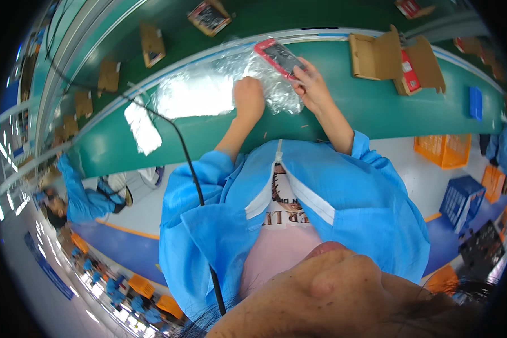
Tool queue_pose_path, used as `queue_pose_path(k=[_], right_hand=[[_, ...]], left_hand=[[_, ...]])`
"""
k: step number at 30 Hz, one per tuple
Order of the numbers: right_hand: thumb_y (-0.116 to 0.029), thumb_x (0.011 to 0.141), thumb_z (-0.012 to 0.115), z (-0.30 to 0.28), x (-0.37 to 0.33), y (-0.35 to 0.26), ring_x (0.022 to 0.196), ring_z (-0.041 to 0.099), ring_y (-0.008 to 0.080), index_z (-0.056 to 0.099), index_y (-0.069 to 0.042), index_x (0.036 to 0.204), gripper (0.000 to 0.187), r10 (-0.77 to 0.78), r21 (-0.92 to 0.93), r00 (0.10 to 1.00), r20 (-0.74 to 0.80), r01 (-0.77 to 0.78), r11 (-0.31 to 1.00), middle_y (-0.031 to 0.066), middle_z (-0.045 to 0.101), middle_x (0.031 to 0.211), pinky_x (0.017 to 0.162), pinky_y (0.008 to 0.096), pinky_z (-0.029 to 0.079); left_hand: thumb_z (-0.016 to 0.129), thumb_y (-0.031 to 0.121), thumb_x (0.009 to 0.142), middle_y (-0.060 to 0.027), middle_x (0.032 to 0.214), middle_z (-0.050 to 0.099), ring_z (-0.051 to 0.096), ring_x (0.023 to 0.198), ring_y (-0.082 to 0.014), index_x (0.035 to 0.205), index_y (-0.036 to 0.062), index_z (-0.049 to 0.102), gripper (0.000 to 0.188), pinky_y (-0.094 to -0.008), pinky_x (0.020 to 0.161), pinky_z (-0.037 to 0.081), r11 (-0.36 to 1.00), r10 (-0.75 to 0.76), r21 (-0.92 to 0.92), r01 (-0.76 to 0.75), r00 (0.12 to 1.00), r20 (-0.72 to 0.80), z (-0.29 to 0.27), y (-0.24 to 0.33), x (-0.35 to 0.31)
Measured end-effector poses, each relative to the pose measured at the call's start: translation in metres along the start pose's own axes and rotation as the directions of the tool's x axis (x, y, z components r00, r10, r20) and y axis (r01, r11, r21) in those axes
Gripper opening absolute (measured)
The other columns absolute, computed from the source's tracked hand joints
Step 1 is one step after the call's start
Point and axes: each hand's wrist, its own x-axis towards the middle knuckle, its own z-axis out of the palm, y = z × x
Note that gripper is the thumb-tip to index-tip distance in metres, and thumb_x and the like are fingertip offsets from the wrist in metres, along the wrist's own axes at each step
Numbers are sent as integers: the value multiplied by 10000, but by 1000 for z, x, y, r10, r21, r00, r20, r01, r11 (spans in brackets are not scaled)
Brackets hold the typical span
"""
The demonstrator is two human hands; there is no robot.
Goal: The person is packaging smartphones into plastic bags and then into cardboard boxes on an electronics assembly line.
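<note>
My right hand (312, 84) is closed around the lower end of a flat red device with a dark face (280, 58), tilted above the bench. Its kind is not plain; it resembles a phone or handheld meter. My left hand (248, 96) makes a fist over the clear plastic bags (211, 84). Whatever its fingers hold, if anything, is hidden. Crumpled clear plastic (284, 100) lies between the two hands, below the red device.
On the green bench (194, 138), more shiny plastic (142, 128) lies at left. Open cardboard boxes (372, 56) stand at right, one with a red item (409, 72), near a blue bin (476, 103). Boxes (152, 45) line the green belt beyond. A black cable (180, 138) hangs at left.
</note>
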Motion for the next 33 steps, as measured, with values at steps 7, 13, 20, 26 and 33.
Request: queue_pose_path(k=[7,13,20,26,33], right_hand=[[-188,899,608,-10,-58,-42,546,467,58,471,-65,1284,426,-296,-335,955,7,281,899,32,580,774,438,205,358],[-229,862,653,-116,-101,-102,613,568,112,508,3,1198,433,-776,-946,580,-248,27,322,75,635,795,543,252,471],[-306,853,646,-148,-54,-137,723,639,139,611,-31,1097,370,-682,-851,678,-274,160,501,105,655,826,597,294,491],[-248,920,567,-103,-38,-65,615,666,161,624,16,931,270,-751,-980,659,-39,122,157,110,654,702,570,281,498],[-237,915,545,-74,-41,-58,715,613,362,624,-15,948,238,-745,-971,663,-79,119,209,190,630,804,628,416,481]], left_hand=[[538,228,935,-80,1065,626,594,964,-198,1113,52,556,251,-360,827,477,-443,-75,-680,584,732,677,-14,74,62],[579,205,907,-56,1163,606,584,1064,-226,1201,90,512,323,-428,939,464,-429,-92,-749,506,800,593,-11,54,83],[664,133,833,-63,979,641,588,866,-143,1060,8,610,265,-286,807,453,357,-182,-934,31,983,-37,-25,137,138],[674,49,762,-101,969,635,604,939,-256,1043,62,654,281,-330,820,476,720,204,-623,-306,951,-232,27,142,115],[726,225,725,-155,835,565,552,814,-306,867,-9,569,316,-393,692,440,808,-84,-546,221,960,265,49,107,103]])
